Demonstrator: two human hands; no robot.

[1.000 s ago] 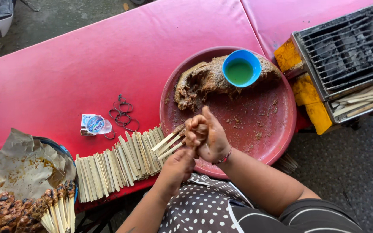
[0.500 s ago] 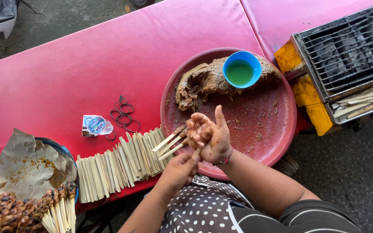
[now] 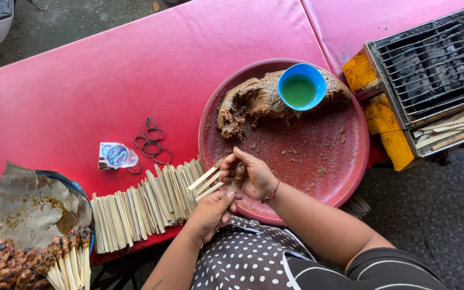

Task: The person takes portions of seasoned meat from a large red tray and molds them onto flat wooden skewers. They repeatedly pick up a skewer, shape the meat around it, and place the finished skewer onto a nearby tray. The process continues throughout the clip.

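Currently, a lump of minced meat (image 3: 237, 174) is enclosed in the curled right hand (image 3: 253, 177) over the near-left rim of the round red tray (image 3: 318, 161). Flat bamboo sticks (image 3: 206, 181) are pinched in the closed left hand (image 3: 213, 209), just beside. Should the pressing be uneven, meat may be shed from the stick onto the desk (image 3: 108, 80).

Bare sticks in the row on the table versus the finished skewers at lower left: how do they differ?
The bare sticks are clean and pale along their whole length; the finished skewers carry dark brown meat at one end. The bare sticks lie in a flat row directly on the red table; the finished skewers are piled on brown paper. Both are flat, pale wooden sticks of similar look.
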